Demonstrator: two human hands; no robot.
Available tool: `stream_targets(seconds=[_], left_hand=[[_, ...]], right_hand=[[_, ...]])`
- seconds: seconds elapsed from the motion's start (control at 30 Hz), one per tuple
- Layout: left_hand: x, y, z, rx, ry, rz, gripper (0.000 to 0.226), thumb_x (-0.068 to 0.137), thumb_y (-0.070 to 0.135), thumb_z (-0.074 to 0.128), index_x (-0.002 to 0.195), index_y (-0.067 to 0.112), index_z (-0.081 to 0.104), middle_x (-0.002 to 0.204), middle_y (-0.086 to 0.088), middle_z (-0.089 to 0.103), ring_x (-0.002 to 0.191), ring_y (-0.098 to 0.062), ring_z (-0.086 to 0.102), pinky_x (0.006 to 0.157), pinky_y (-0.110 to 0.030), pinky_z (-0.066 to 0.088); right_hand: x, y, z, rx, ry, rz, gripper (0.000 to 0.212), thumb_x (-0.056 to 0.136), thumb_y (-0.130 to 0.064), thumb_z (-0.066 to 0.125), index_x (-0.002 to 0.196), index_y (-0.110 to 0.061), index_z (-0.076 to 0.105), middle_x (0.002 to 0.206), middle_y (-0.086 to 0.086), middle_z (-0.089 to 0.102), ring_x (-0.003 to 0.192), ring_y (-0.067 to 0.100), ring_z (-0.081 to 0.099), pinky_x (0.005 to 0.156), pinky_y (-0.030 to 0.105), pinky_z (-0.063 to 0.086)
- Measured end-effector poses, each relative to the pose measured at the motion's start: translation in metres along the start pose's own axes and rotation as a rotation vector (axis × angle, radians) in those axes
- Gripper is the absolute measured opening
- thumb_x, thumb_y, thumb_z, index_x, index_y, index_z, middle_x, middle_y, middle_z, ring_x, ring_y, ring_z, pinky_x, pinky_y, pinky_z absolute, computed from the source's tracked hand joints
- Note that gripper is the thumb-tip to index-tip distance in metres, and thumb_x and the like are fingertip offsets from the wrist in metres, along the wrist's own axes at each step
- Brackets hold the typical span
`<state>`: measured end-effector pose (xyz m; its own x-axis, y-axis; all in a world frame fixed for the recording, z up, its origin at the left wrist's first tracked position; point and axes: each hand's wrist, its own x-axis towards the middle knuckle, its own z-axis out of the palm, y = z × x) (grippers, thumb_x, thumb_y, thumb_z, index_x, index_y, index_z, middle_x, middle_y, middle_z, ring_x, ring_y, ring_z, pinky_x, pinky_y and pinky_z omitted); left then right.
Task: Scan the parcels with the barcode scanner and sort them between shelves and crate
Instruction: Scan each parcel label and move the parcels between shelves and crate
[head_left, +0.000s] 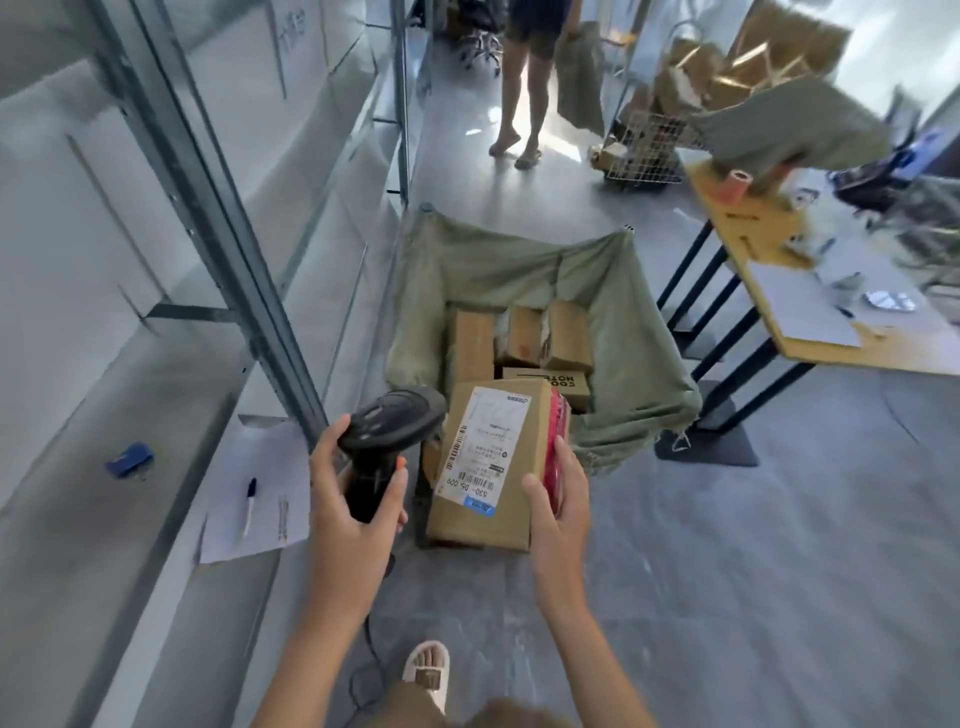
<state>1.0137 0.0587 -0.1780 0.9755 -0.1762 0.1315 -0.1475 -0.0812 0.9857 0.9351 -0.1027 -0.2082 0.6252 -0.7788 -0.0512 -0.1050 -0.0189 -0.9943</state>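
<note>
Both hands were busy: left hand (353, 499) gripped the scanner (387, 441), right hand (558, 493) clasped the parcel (493, 462); scanning its label seemed next.

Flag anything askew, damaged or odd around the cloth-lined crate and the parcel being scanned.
The crate's green cloth liner sags unevenly, and its near right corner is frayed with loose threads hanging. The boxes inside lie jumbled at different angles. The parcel in the right hand looks intact, its label flat. The left hand holds the scanner.

A pen (250, 506) lies on white paper (254, 499) at eight o'clock; a blue tape dispenser (130, 459) sits farther left; a person's legs (521, 98) stand at twelve o'clock.
</note>
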Motion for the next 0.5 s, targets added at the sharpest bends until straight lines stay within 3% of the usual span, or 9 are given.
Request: stream_targets(seconds=[0.1,0.23,0.37,0.5], left_hand=[[0.036,-0.006,0.015,0.049,-0.073,0.015,0.069,0.093,0.012,0.068,0.131,0.059,0.035,0.102,-0.008,0.068,0.06,-0.018,0.065,0.064,-0.042,0.057],[0.072,-0.013,0.036,0.042,-0.13,-0.01,0.067,0.089,0.021,0.069,0.136,0.055,0.035,0.109,-0.014,0.067,0.061,-0.018,0.066,0.063,-0.039,0.056],[0.111,-0.021,0.065,0.022,-0.161,-0.039,0.067,0.091,0.015,0.068,0.137,0.052,0.036,0.113,-0.02,0.064,0.061,-0.017,0.065,0.062,-0.034,0.055],[0.147,-0.026,0.101,-0.002,-0.171,-0.04,0.067,0.093,0.008,0.066,0.134,0.052,0.037,0.113,-0.024,0.061,0.061,-0.017,0.064,0.058,-0.023,0.055]], right_hand=[[0.02,0.009,0.008,-0.007,0.043,0.028,0.052,0.092,-0.032,0.064,0.134,-0.056,0.044,0.149,-0.015,0.041,0.136,0.001,0.041,0.11,0.04,0.046],[0.046,0.019,0.014,-0.022,0.092,0.092,0.052,0.094,-0.031,0.064,0.133,-0.06,0.045,0.149,-0.018,0.039,0.136,0.001,0.04,0.109,0.041,0.047],[0.098,0.016,0.011,-0.037,0.126,0.081,0.054,0.098,-0.02,0.063,0.136,-0.052,0.043,0.15,-0.016,0.038,0.133,-0.006,0.038,0.097,0.016,0.047],[0.163,0.014,0.006,-0.07,0.169,0.059,0.054,0.094,-0.029,0.064,0.139,-0.05,0.043,0.151,-0.018,0.035,0.137,-0.001,0.034,0.109,0.029,0.04]])
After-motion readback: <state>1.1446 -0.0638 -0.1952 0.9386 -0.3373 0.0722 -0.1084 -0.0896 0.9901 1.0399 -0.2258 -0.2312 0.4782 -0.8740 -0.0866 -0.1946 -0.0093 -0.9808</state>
